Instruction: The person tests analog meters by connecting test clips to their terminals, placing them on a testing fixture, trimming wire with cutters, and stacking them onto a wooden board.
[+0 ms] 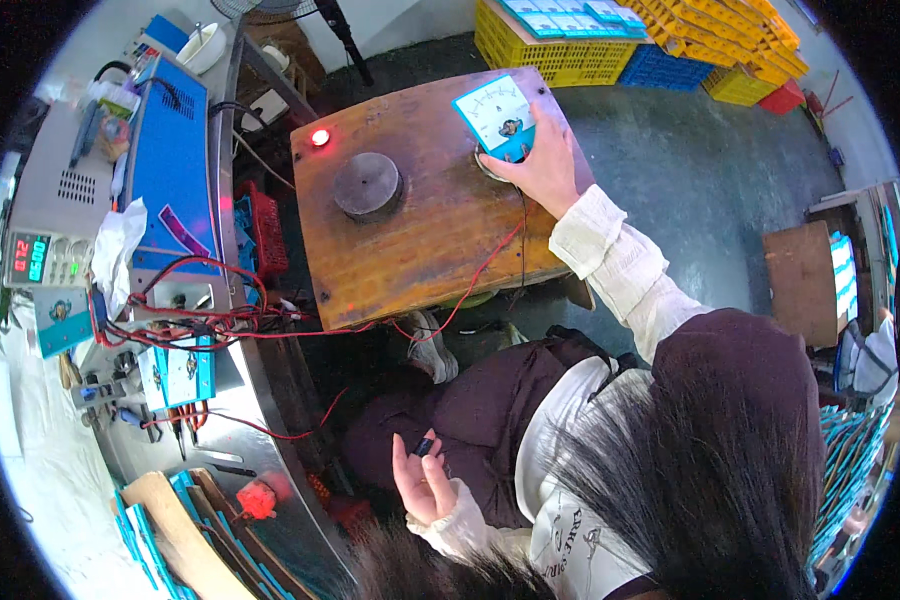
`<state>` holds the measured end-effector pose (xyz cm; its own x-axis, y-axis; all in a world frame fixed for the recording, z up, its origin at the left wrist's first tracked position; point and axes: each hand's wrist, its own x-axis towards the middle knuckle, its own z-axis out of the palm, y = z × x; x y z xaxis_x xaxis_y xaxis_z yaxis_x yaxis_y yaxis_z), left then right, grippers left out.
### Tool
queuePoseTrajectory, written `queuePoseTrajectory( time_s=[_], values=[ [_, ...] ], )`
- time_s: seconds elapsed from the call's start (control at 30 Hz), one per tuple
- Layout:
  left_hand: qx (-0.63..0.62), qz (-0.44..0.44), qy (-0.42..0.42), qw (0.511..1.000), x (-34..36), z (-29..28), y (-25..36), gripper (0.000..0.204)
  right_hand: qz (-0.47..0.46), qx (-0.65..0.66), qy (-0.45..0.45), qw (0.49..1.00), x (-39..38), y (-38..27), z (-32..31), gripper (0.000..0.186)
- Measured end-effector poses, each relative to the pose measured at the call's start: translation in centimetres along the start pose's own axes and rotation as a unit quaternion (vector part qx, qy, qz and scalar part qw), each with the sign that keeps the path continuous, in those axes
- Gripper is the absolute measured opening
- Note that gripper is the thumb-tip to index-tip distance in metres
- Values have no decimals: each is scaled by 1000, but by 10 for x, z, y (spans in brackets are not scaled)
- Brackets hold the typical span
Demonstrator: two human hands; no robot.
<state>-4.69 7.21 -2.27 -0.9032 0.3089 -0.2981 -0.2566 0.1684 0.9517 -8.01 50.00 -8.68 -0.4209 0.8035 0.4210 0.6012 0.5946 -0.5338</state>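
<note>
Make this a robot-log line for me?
right fingers: hold analog panel meter | left fingers: hold small black object | red lamp: lit

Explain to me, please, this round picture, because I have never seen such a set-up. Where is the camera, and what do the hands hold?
There is no robot here, only a person with two bare hands. The single picture comes from a camera worn on the head and looking down; its wide lens bends straight edges. The right hand holds a meter with a white dial over the wooden table. On this table are also a round dark block and a glowing red lamp. The left hand, lower down, holds a small black piece; I cannot tell what it is.
</note>
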Motion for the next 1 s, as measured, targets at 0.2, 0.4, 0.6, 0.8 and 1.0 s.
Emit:
queuePoseTrajectory(
  time_s=[0.2, 0.4, 0.6, 0.8, 1.0],
  values=[
    [24, 5, -1, 1000, -3, 2, 1, 55, -1, 2, -6, 1000, -1, -2, 2, 113],
    [18, 11, 40, 999, -4, 1, 5, 56, -5, -21, -9, 1000, -2, 1, 0, 113],
    [13, -7, 32, 999, -7, -2, 2, 58, -8, -25, -20, 999, -1, -4, -3, 112],
    [56, 14, 22, 998, -1, -4, 0, 55, -14, -41, -3, 999, -1, -4, -4, 112],
    [57, 27, 26, 998, 2, -4, 4, 55, -19, -53, -21, 998, 4, -7, -8, 110]
  ],
)
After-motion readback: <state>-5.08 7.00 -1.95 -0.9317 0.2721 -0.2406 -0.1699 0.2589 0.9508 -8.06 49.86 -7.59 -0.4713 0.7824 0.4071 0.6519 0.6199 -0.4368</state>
